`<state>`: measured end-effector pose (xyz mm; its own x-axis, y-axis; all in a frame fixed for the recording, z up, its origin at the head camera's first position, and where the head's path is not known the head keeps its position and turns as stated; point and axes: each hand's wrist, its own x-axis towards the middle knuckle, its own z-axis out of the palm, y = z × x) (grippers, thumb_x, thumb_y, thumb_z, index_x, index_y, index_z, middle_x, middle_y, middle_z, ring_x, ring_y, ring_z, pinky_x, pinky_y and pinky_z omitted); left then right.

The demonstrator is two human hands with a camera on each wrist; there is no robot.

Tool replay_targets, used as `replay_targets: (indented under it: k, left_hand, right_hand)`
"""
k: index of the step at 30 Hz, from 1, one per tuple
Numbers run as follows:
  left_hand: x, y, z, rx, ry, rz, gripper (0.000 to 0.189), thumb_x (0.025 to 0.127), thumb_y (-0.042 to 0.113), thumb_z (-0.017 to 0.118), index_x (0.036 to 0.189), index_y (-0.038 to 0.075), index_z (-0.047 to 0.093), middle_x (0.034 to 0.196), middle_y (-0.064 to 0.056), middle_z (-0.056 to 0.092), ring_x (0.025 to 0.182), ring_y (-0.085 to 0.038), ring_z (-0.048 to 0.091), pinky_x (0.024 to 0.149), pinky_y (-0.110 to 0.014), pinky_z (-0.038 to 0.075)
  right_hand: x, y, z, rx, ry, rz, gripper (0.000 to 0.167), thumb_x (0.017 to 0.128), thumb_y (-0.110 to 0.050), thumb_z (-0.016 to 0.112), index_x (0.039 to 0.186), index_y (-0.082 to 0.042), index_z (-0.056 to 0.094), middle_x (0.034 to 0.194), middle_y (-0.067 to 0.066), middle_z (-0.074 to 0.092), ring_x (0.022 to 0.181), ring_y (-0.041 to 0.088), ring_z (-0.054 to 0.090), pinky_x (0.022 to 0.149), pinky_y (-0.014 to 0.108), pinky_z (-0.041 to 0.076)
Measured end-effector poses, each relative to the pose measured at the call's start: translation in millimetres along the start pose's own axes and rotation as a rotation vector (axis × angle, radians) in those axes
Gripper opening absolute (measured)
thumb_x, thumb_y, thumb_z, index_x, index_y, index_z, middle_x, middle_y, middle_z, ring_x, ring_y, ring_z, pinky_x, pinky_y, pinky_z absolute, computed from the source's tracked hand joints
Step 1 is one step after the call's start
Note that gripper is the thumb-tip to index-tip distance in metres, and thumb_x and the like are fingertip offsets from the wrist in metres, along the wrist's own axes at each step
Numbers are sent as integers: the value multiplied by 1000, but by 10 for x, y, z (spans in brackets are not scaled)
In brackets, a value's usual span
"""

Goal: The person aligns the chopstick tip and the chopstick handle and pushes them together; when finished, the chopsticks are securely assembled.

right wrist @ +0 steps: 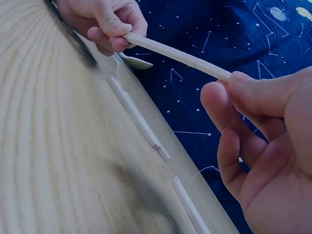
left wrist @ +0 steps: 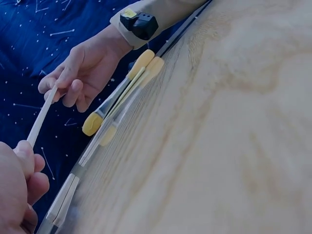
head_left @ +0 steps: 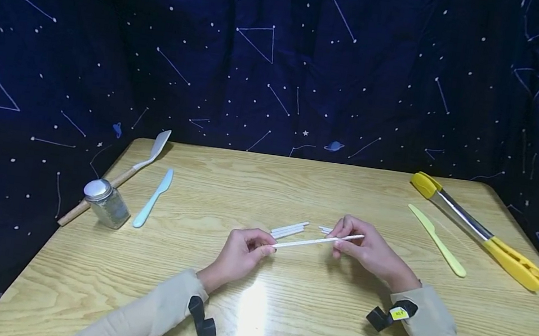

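Note:
A slim white stick (head_left: 305, 242) spans the space between both hands, raised over the table and tilted up towards the right. My left hand (head_left: 240, 255) pinches its left end between thumb and fingertips. Near the other end, my right hand (head_left: 371, 252) holds it between thumb and index finger, with a short tip sticking out past them in the head view. A small step or seam marks the stick (right wrist: 193, 63) partway along in the right wrist view. Just behind the hands lie a few similar white sticks (head_left: 288, 229), and more sticks (head_left: 324, 230) lie partly behind the right hand.
To the left on the wooden table (head_left: 309, 332) are a glass shaker (head_left: 111, 208), a spatula (head_left: 122, 177) and a light blue knife (head_left: 153, 198). On the right lie a pale yellow-green knife (head_left: 436, 239) and yellow tongs (head_left: 476, 229). A dark starry cloth (head_left: 282, 67) hangs behind.

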<state>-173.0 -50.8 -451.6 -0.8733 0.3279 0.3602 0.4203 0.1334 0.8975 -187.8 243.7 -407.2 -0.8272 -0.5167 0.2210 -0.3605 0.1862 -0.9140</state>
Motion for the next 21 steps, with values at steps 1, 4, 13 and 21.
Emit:
replay_targets:
  k: [1,4,13,21]
  left_hand:
    - [-1,2,1,-4,-6,3,8,83,4,71,90,-1,72,70,-17,65,53,-2,43,48,-16,35]
    - [-1,7,7,-21,-19,-11,8,84,6,71,91,1,72,70,-16,65,53,-2,43,48,-16,35]
    - [-1,51,8,-137,-144,-24,13,82,0,72,92,-3,64,75,-20,65,58,-1,50,52,-15,39]
    - [-49,117,60,-367,-438,51,41,91,-2,59,126,-14,39,89,-37,62,73,-25,69,64,-27,55]
  right_hand:
    - [-5,6,-11,-1,5,7,14,90,6,58,83,-2,50,98,5,60,71,18,66,72,29,49]
    - [-11,25,-26,44,21,7,9,92,3,58,86,-1,53,97,8,61,72,17,65,73,28,51]
    - [7,35,71,228,86,-76,17,95,5,49,99,-8,60,97,-1,64,75,10,62,71,24,53]
    - [29,7,173,253,4,-45,11,97,3,46,104,4,54,93,1,62,72,10,61,69,22,52]
